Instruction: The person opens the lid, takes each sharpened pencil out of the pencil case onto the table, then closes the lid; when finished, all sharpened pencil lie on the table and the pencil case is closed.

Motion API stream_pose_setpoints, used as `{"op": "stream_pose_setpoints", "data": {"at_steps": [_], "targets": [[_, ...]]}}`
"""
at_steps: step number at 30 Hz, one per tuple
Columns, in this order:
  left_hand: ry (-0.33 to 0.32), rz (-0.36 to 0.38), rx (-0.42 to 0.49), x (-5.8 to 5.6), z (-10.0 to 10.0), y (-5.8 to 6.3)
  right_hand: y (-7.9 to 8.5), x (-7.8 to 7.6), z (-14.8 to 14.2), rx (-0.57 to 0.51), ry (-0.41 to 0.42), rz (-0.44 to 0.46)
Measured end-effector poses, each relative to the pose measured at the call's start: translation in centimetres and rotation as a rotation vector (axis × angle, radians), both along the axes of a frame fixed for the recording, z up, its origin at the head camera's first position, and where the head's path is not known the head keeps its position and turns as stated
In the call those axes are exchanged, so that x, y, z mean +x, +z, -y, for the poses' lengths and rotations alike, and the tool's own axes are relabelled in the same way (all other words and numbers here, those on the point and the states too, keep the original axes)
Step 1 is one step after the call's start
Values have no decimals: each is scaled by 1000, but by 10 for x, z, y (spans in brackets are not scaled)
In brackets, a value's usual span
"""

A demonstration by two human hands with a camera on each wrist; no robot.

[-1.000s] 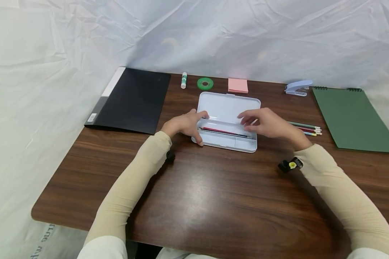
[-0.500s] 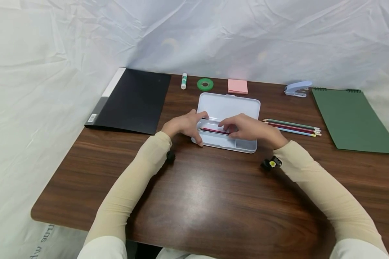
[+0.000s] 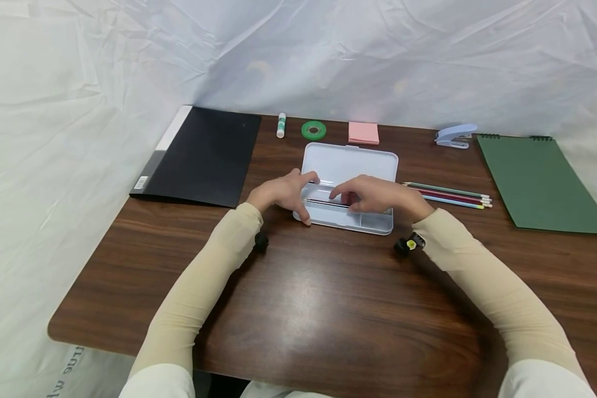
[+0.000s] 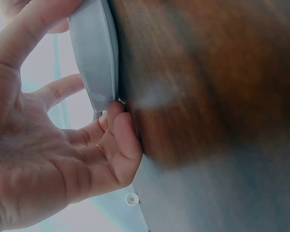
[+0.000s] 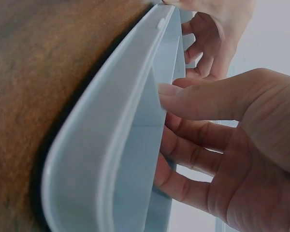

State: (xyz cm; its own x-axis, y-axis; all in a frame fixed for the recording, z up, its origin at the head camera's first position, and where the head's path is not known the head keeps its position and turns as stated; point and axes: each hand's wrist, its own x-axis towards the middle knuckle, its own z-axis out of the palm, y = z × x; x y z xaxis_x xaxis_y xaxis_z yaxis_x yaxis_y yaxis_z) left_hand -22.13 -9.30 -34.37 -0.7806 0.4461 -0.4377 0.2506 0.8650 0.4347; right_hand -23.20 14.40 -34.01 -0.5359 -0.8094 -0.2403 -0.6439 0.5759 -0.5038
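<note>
An open white pencil case (image 3: pixel 328 214) lies on the table, its lid (image 3: pixel 353 160) folded back. My left hand (image 3: pixel 286 190) grips the case's left end, thumb at the front edge and fingers toward the hinge; the left wrist view shows the fingers around the case end (image 4: pixel 94 53). My right hand (image 3: pixel 373 194) reaches into the tray, fingers bent over a thin dark pencil (image 3: pixel 325 203). In the right wrist view, the right thumb and fingertips (image 5: pixel 169 91) meet at a divider inside the tray. Whether they pinch a pencil is hidden.
Several pencils (image 3: pixel 450 194) lie right of the case. A green spiral pad (image 3: pixel 547 185) and a stapler (image 3: pixel 454 135) are farther right. Behind stand sticky notes (image 3: pixel 363 132), green tape (image 3: pixel 313 130) and a glue stick (image 3: pixel 281 126). A black folder (image 3: pixel 209 155) lies left.
My right hand has moved left from the case's right end to the middle of the tray, uncovering the loose pencils. The red pencil in the tray no longer shows clearly. My left hand stays put.
</note>
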Motion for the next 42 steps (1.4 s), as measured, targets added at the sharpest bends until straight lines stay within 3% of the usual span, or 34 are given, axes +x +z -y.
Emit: {"op": "stream_pose_setpoints", "data": {"at_steps": [17, 29, 42], "targets": [[5, 11, -7, -1, 1, 0, -4, -1, 1, -63, 13, -9], [1, 0, -2, -1, 0, 0, 1, -9, 0, -59, 34, 46], [10, 8, 9, 0, 0, -2, 4, -11, -2, -54, -10, 40]]}}
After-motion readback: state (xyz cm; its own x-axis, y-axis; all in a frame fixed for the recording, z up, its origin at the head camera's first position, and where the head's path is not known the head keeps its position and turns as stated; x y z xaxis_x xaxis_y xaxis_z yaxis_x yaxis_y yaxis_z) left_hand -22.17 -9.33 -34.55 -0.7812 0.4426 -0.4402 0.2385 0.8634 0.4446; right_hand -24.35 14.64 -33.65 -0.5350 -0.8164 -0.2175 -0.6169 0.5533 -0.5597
